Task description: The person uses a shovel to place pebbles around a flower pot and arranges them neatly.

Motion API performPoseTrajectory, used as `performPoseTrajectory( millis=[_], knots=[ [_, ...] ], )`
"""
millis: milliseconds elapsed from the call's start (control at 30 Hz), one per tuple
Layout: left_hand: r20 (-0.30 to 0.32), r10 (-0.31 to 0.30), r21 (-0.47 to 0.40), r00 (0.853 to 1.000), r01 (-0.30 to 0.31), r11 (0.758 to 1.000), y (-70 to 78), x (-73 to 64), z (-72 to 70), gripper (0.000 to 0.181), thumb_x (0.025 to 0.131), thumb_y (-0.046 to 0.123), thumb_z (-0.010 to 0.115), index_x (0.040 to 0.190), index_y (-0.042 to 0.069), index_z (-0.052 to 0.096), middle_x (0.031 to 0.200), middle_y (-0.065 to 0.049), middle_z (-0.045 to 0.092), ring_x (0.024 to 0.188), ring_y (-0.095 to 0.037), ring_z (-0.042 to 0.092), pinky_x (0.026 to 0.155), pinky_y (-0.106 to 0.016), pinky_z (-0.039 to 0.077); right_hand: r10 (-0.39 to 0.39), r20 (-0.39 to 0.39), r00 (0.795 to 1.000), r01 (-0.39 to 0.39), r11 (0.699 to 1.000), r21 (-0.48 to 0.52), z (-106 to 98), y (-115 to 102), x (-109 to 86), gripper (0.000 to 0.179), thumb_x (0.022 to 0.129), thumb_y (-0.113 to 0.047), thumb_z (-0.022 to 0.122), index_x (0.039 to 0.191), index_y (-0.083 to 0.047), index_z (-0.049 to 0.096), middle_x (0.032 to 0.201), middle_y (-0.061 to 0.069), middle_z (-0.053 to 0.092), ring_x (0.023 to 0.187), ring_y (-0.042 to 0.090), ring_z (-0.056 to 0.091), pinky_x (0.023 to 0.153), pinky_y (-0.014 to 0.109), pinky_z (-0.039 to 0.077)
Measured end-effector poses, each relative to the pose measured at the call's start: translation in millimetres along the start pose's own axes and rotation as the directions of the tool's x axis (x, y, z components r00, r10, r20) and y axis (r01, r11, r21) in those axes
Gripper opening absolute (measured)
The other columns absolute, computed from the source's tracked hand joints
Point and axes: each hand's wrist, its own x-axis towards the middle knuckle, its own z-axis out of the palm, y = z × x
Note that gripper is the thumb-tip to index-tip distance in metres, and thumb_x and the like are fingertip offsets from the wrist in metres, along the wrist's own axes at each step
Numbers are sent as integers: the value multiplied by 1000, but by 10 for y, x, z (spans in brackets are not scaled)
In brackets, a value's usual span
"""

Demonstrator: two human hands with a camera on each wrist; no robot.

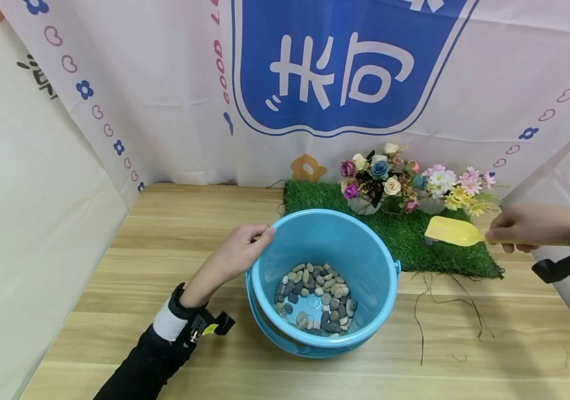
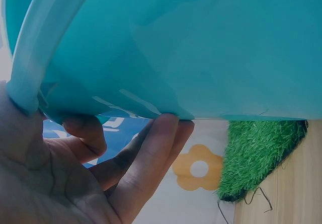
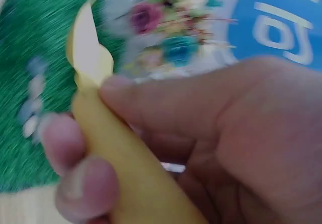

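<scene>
A blue bucket [image 1: 385,311] stands upright on the table, with several grey and tan pebbles [image 1: 335,300] on its bottom. My left hand [image 1: 240,250] grips the bucket's rim at its upper left; in the left wrist view, the fingers [image 2: 151,168] touch the bucket wall. My right hand [image 1: 540,228] holds a yellow toy shovel [image 1: 452,230] by its handle, above the right part of the green turf mat [image 1: 455,258]. Some pebbles [image 3: 32,103] lie on the turf beside the shovel, blurred in the right wrist view. No pebbles show on the shovel blade.
Two pots of artificial flowers [image 1: 380,180] [image 1: 457,189] stand on the mat's back part. Loose dark threads [image 1: 465,303] trail over the wooden table [image 1: 175,222] in front of the mat. A printed cloth [image 1: 180,111] hangs behind the table.
</scene>
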Motion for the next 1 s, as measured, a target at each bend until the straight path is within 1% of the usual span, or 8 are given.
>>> performPoseTrajectory(
  millis=[133, 300, 433, 600, 667, 800, 900, 1000],
  knots=[
    [5, -5, -2, 1000, 5, 1000, -8, 0, 2, 35, 101, 28, 39, 90, 2, 60, 75, -6, 64, 61, -13, 64, 52, -29, 56, -176, 12, 984, 175, 983, 63, -100, -93, -51, 27, 100, -22, 41, 82, -12, 58, 62, 0, 51, 44, 11, 42, 42, 27, 45],
    [5, -1, -4, 1000, 1, 1000, -16, 0, 5, 35, 101, 28, 39, 91, 2, 61, 75, -6, 64, 60, -13, 64, 52, -29, 56, -420, -21, 907, 420, 903, 89, -180, -270, -32, 26, 100, -8, 39, 84, -15, 58, 65, 0, 52, 47, 15, 46, 42, 28, 46],
    [7, -4, -6, 1000, 4, 1000, -12, 1, 3, 35, 101, 29, 39, 92, 3, 61, 76, -7, 64, 60, -13, 64, 52, -29, 56, -513, -53, 857, 516, 854, 68, -219, -502, -12, 25, 97, -1, 41, 94, -16, 62, 70, -3, 54, 52, 13, 49, 44, 28, 48],
    [8, -3, -10, 1000, 3, 1000, -7, 6, -2, 36, 101, 29, 39, 96, 2, 62, 79, -10, 65, 61, -13, 64, 52, -29, 56, -617, -4, 787, 615, 784, 84, -258, -880, 48, 29, 94, 3, 46, 112, -12, 63, 76, -3, 59, 57, 13, 53, 45, 29, 51],
    [7, 2, -8, 1000, -2, 1000, -8, 6, -1, 35, 101, 28, 39, 96, 2, 62, 79, -9, 65, 62, -13, 64, 53, -29, 56, -622, 26, 783, 619, 782, 77, -263, -1045, 73, 29, 94, 1, 48, 113, -14, 63, 76, -5, 59, 56, 13, 52, 45, 28, 50],
    [10, 5, -11, 1000, -5, 1000, -8, -2, 6, 34, 101, 27, 39, 91, 2, 60, 76, -8, 64, 62, -13, 64, 53, -29, 56, -654, 64, 754, 652, 757, 49, -249, -1289, 150, 28, 93, -1, 50, 112, -17, 63, 78, -6, 61, 56, 10, 53, 45, 27, 51],
    [11, 5, -12, 1000, -5, 1000, -16, -4, 6, 35, 101, 27, 39, 89, 2, 59, 76, -9, 64, 63, -13, 64, 53, -29, 56, -687, 101, 719, 686, 726, 55, -236, -1407, 238, 29, 93, 0, 50, 111, -17, 63, 78, -6, 61, 56, 10, 53, 45, 27, 51],
    [9, 5, -9, 1000, -5, 1000, -22, -5, -5, 36, 101, 28, 38, 90, 2, 60, 78, -11, 65, 63, -16, 65, 53, -29, 56, -683, 140, 717, 686, 727, 38, -234, -1548, 311, 25, 95, -5, 50, 109, -21, 64, 75, -6, 59, 55, 9, 52, 45, 27, 51]
  ],
)
